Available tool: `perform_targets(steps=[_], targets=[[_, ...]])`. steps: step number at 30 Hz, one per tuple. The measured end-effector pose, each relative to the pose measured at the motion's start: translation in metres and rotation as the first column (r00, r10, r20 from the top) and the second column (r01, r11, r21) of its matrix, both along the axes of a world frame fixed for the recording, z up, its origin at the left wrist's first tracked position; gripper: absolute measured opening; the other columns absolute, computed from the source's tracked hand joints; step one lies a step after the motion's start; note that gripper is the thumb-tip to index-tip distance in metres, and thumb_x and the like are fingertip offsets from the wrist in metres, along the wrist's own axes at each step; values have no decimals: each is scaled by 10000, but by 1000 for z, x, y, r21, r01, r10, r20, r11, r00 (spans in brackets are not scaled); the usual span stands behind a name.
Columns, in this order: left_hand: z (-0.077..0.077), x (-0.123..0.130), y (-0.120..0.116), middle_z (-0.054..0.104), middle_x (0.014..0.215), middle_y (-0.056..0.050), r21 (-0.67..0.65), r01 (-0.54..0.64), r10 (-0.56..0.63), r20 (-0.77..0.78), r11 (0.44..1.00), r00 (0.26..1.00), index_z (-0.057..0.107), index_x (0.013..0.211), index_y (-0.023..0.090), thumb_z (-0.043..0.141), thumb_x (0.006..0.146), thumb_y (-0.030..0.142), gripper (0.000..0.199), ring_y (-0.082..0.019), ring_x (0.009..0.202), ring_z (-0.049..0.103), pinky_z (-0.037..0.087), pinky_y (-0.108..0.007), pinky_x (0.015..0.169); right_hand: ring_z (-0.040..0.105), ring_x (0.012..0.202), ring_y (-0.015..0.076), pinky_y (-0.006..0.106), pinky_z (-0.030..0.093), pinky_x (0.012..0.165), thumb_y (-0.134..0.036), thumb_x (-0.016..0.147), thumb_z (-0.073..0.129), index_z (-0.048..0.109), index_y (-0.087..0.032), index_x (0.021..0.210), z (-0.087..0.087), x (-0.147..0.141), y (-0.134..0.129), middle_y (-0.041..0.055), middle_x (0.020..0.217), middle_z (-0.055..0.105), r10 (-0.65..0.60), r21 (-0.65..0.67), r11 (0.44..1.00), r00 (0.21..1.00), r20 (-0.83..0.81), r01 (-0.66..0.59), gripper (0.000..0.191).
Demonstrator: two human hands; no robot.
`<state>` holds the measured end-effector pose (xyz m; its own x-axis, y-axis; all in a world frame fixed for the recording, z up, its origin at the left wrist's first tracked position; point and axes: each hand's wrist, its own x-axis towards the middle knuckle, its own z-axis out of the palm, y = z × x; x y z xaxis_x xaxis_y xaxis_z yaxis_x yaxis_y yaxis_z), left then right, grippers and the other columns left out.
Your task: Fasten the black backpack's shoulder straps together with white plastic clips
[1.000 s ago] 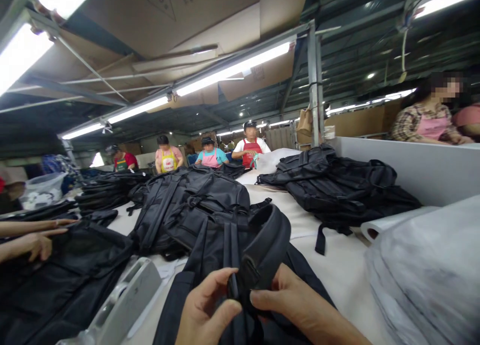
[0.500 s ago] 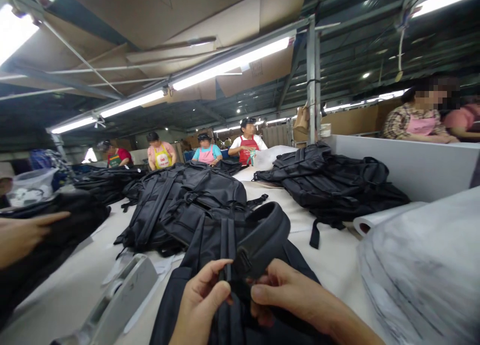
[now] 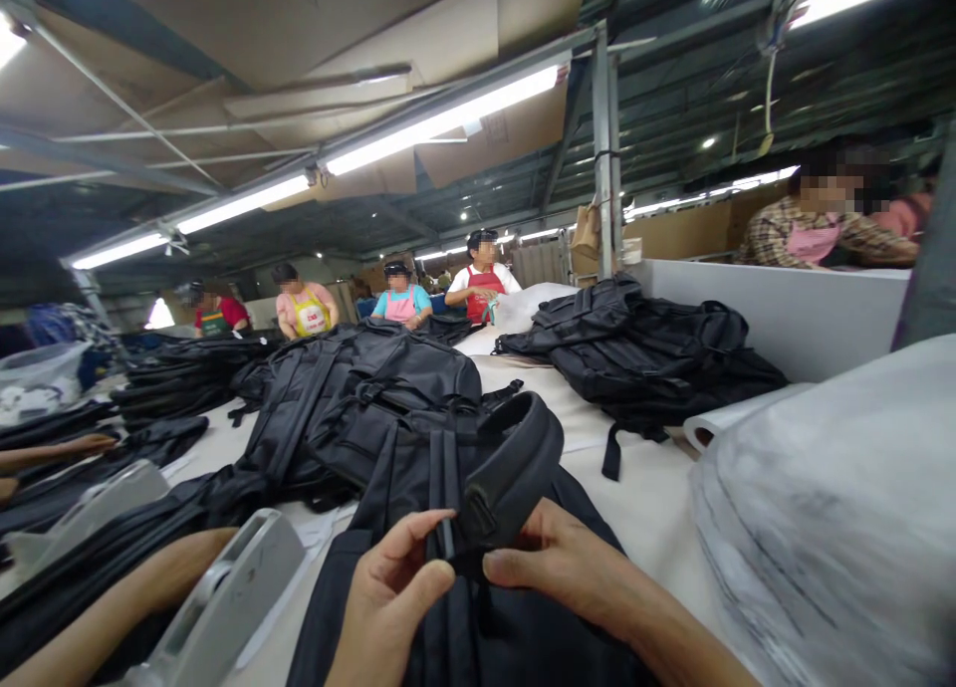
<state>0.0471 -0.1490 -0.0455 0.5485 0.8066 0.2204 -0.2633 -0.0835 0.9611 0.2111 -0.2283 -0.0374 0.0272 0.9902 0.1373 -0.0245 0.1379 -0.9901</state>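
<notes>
A black backpack (image 3: pixel 590 587) lies in front of me, its padded shoulder strap (image 3: pixel 519 458) looped up towards me. My right hand (image 3: pixel 557 558) grips the lower end of that strap, thumb in front and fingers partly hidden behind. Just to its left, my left hand (image 3: pixel 392 577) pinches dark webbing (image 3: pixel 467 565) at the strap's end between thumb and index finger. Black on black, the exact shape of the webbing is hard to make out. A buckle-like fitting (image 3: pixel 478 513) shows on the strap just above my fingers.
More black backpacks (image 3: pixel 358 378) are heaped ahead, with another pile (image 3: pixel 649 343) at right. A white roll (image 3: pixel 717 423) and a large translucent plastic bundle (image 3: pixel 829 508) border my right. Another person's forearm (image 3: pixel 149 587) reaches in from the left beside a grey device (image 3: pixel 224 607).
The view has shifted slightly right. My hands have drawn a little closer together at the strap end. At left, a co-worker's forearm now reaches across dark fabric near the grey device.
</notes>
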Motion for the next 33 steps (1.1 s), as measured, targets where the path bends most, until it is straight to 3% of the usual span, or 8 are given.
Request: perform_targets(steps=[7, 10, 13, 21, 26, 28, 31, 33], targets=[[1, 3, -2, 720, 871, -37, 11, -15, 15, -10, 1000, 1000, 729, 945, 196, 803, 629, 404, 386, -202, 849, 620, 451, -255, 794, 486, 637, 119, 248, 347, 614, -248, 691, 595, 584, -181, 689, 2, -5, -1, -46, 619, 559, -66, 4, 998, 998, 25, 66, 68], [0, 2, 0, 711, 854, -33, -2, 1, -1, 53, 1000, 999, 701, 944, 201, 800, 640, 431, 394, -181, 819, 610, 439, -246, 785, 479, 638, 117, 249, 331, 610, -225, 721, 557, 598, -171, 636, 2, -2, 0, -35, 614, 568, -52, 10, 999, 991, 123, 52, 108], [-4, 1, 4, 688, 807, -15, 8, -1, 0, 72, 1000, 997, 675, 932, 207, 832, 609, 427, 422, -162, 773, 599, 429, -231, 739, 460, 610, 114, 248, 331, 592, -236, 714, 564, 560, -185, 622, 1, -1, 0, -47, 596, 535, -32, 12, 999, 995, 95, 31, 105], [-5, 4, 0, 704, 799, -32, 54, 68, -69, 21, 996, 997, 696, 919, 194, 826, 617, 442, 411, -197, 766, 644, 471, -263, 738, 471, 639, 141, 285, 357, 637, -269, 732, 590, 523, -203, 581, -5, -8, 3, -26, 620, 536, -145, 25, 989, 969, 201, 143, 179], [-2, 6, -3, 698, 859, -36, 171, -28, 35, -36, 985, 999, 707, 922, 192, 792, 666, 379, 327, -211, 840, 630, 468, -268, 788, 421, 581, 113, 268, 310, 558, -347, 725, 624, 555, -192, 675, -11, -9, 5, -26, 629, 544, -145, -7, 989, 988, 46, 145, 177], [-1, 6, -1, 688, 816, -22, 139, -23, 31, -54, 990, 998, 709, 918, 192, 784, 674, 383, 318, -192, 803, 615, 458, -253, 764, 416, 534, 96, 253, 287, 514, -401, 732, 626, 561, -179, 669, -13, -4, 5, -21, 622, 559, -87, -58, 995, 996, -26, 86, 240], [-3, 4, 2, 681, 797, -16, 33, 18, -17, -42, 999, 999, 714, 922, 191, 793, 663, 409, 348, -169, 779, 596, 436, -232, 752, 488, 488, 98, 242, 345, 494, -517, 758, 593, 589, -160, 683, -16, 9, 5, -3, 610, 595, 148, -140, 978, 987, -67, -157, 365], [-4, 3, 4, 668, 789, -13, -15, 10, -10, -2, 1000, 1000, 715, 918, 187, 802, 649, 418, 366, -158, 767, 581, 422, -224, 749, 498, 465, 95, 233, 368, 481, -540, 743, 606, 591, -156, 663, -17, 16, 6, -13, 571, 580, 228, -180, 955, 972, -59, -235, 392]])
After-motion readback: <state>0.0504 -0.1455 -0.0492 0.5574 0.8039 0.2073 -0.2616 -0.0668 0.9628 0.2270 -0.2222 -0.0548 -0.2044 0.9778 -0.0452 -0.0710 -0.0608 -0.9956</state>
